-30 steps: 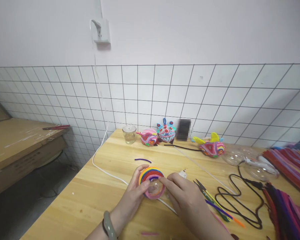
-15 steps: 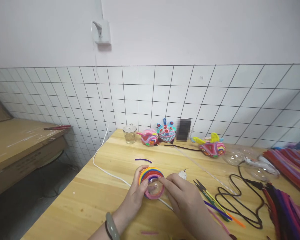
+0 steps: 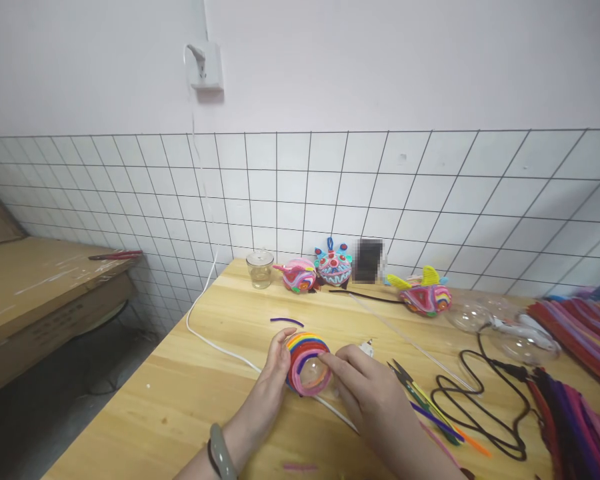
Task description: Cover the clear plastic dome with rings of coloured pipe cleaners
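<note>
My left hand (image 3: 276, 367) holds a clear plastic ball (image 3: 311, 373) by its left side. Rings of pipe cleaner in yellow, blue, red and pink wrap the ball, leaving a bare see-through round facing me. Along the upper edge of that round lies a short purple pipe cleaner (image 3: 306, 361). My right hand (image 3: 363, 387) has its fingertips pinched at the right end of this purple piece, against the ball; the thumb is mostly hidden. Behind the right hand a small white object (image 3: 367, 347) partly shows.
Scissors (image 3: 405, 380), loose pipe cleaners (image 3: 437, 423) and a black cord (image 3: 473, 407) lie to the right. Finished decorated balls (image 3: 425, 299), a lidded glass cup (image 3: 260, 270) and clear balls (image 3: 525, 347) stand along the back. A white cable (image 3: 230, 355) crosses the table (image 3: 180, 400).
My left thumb has shifted from the ball's front to its left side, and the ball has turned slightly. My right fingertips stay at the purple piece.
</note>
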### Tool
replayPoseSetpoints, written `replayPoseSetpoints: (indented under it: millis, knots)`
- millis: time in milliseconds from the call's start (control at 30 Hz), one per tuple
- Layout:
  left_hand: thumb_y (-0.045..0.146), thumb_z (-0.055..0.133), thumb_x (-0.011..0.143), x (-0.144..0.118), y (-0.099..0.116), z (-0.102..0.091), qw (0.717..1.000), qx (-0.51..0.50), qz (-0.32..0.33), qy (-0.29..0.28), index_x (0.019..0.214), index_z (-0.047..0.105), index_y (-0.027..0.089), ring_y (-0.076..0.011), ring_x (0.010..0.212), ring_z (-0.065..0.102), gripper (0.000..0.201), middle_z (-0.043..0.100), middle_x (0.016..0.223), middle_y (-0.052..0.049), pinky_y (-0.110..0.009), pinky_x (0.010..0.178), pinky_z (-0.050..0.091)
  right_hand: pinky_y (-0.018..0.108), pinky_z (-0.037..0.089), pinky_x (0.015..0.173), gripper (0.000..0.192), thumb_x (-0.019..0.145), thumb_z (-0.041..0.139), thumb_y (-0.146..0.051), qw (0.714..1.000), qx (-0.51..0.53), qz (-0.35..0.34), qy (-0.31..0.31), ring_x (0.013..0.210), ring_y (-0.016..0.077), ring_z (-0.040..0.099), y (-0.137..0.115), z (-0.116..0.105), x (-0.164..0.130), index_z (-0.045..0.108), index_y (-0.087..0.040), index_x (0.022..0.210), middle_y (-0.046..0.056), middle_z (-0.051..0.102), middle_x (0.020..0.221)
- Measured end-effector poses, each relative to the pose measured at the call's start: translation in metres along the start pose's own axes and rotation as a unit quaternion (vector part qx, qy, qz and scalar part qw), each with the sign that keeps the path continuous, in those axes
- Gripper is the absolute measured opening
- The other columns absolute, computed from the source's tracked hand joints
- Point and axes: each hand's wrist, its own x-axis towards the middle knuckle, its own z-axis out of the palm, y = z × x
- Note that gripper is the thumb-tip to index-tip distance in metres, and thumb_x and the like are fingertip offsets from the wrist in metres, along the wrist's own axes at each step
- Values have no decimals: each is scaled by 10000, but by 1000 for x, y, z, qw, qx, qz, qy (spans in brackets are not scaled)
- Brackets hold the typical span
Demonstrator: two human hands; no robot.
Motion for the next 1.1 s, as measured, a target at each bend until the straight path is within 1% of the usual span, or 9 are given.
replayPoseSetpoints:
  millis: [133,300,400,500,633,767,867,1000,1100]
  knots:
    - [481,510,901,1,6,6,998,-42,-33,15,1356,456,275,-248,1192,549,503,617,1278,-88,-410,1049,360,208,500,536,315,916,415,-81,1000,-11,-10,2,610,139,635,0,-2,1,686,-141,1066,70,665,738]
    - [416,611,858,1,11,10,996,-72,-50,-11,1293,544,241,-254,1126,582,474,647,1225,-99,-420,1037,363,220,461,510,303,946,401,-123,998,-47,-28,9,602,147,620,2,-2,1,689,-155,1036,72,662,731]
    - [430,613,852,0,8,8,997,-59,-50,-23,1247,572,227,-257,1093,592,446,667,1165,-104,-430,1016,380,233,446,518,297,963,395,-151,996,-68,-51,7,604,150,609,2,1,-1,680,-169,1042,70,668,747]
    - [428,602,862,0,4,5,998,-28,-45,-28,1223,567,236,-253,1071,600,411,669,1140,-93,-430,998,391,255,443,539,300,966,383,-141,994,-81,-69,14,609,159,608,1,5,-2,675,-173,1026,72,674,752]
    - [394,612,862,1,-1,2,999,23,-34,-19,1220,550,236,-243,1050,602,396,659,1142,-89,-421,991,391,279,446,561,309,960,364,-102,993,-86,-78,17,621,173,610,-1,8,-4,662,-159,1022,83,677,768]
    - [390,650,829,2,0,2,998,45,-34,0,1174,560,224,-247,1022,604,392,661,1095,-81,-414,963,408,280,447,567,294,954,388,-98,993,-83,-81,3,635,175,611,-1,10,-6,658,-160,1054,86,673,786]
    - [384,668,809,3,0,3,998,58,-32,17,1140,566,218,-237,981,602,383,658,1054,-68,-396,935,421,277,449,560,295,946,394,-92,994,-73,-75,-10,630,174,609,0,12,-8,651,-167,1069,80,668,781]
    - [394,683,782,3,3,6,996,71,-34,38,1091,577,214,-223,937,593,373,651,996,-44,-372,910,427,263,464,543,276,935,428,-115,997,-42,-48,-40,634,171,612,1,13,-9,636,-183,1104,67,661,799]
    - [416,679,777,2,5,7,996,73,-38,43,1073,571,210,-220,923,588,376,646,975,-40,-363,890,433,267,505,581,286,922,451,-105,997,-13,-29,-65,680,174,627,0,12,-7,611,-190,1143,66,660,846]
